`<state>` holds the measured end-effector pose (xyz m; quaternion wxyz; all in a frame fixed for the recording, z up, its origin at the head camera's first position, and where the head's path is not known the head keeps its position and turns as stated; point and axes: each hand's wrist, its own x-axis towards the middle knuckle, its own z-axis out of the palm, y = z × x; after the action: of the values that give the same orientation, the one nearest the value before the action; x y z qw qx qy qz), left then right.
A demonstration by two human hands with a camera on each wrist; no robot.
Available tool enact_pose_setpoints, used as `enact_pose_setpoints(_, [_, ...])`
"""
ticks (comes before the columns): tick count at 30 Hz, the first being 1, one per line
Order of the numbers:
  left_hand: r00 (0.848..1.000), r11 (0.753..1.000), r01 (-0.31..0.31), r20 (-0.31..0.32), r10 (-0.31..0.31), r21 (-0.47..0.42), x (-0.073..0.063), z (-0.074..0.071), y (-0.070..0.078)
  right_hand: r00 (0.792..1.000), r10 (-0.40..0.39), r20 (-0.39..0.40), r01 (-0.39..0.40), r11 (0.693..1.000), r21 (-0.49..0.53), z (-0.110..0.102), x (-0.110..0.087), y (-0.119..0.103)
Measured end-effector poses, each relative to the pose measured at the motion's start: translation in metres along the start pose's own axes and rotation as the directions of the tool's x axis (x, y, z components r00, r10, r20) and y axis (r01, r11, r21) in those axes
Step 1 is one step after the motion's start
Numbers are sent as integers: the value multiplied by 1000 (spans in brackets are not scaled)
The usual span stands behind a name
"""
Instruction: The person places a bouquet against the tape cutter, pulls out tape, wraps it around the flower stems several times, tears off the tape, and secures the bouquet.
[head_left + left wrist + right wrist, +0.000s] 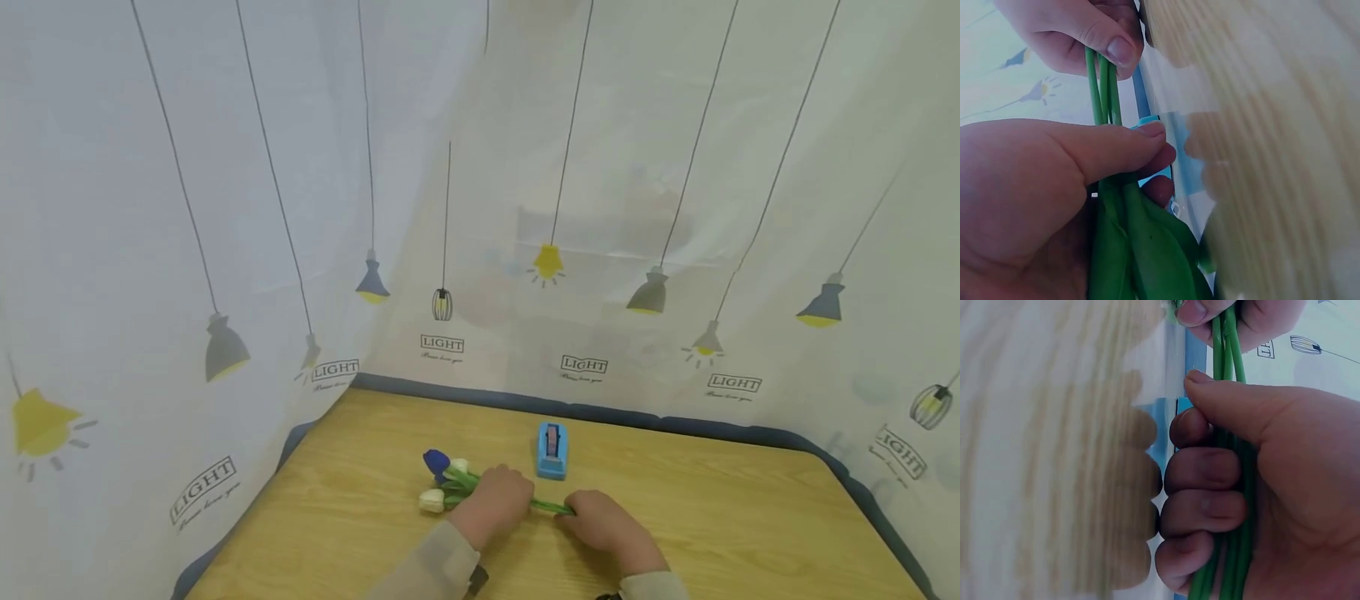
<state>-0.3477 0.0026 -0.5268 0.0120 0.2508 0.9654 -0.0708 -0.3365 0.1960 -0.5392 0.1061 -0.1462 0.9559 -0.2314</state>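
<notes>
A small bunch of artificial tulips (457,482) lies sideways just above the table, one blue bloom (436,464) and two white ones (431,500) pointing left. My left hand (501,498) grips the bunch at its leaves, thumb across the stems. Further down, my right hand (603,521) holds the stem ends, its fingers curled round several green stems (1229,550). Between the hands a short stretch of bare stems (1104,94) shows. Behind them stands a blue tape dispenser (552,450) with a roll in it, touched by neither hand.
The wooden table (712,500) has a glossy surface that reflects the fingers. A white curtain (480,208) printed with hanging lamps encloses its back and sides, with a dark blue border (615,412) along the table's far edge.
</notes>
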Motion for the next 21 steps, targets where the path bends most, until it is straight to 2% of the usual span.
enact_pose_setpoints(12, [997,998,-50,-57,48,-39,-1,1,0,999,-36,-32,37,999,36,-8,-7,1])
enact_pose_setpoints(21, [995,991,-84,-71,76,-109,0,-1,-2,1000,4,-1,-4,999,46,-21,-13,-6])
